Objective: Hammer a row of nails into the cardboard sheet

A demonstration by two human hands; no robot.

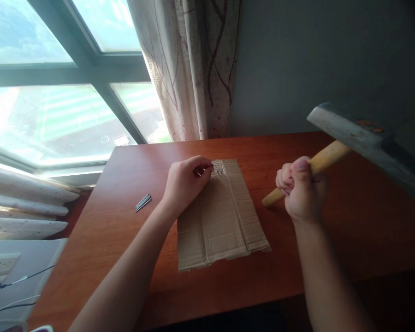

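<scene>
My right hand (304, 189) is wrapped round the wooden handle of a hammer (332, 154), raised above the right side of the table with its metal head up and to the right. At the far end of a flat piece of cardboard (224, 216), my left hand (188, 182) pinches a nail (212, 163); only its small dark end shows above the fingertips. Beside those fingers, several small holes or marks dot the cardboard. To the left of the cardboard lies a small bundle of nails (143, 203).
The reddish-brown wooden table (114, 184) stands against a grey wall (314, 55). A patterned curtain (186, 69) hangs behind it, with a window (65, 110) at the left. Near the lower left are a wall socket (4, 265) and cables (24, 279).
</scene>
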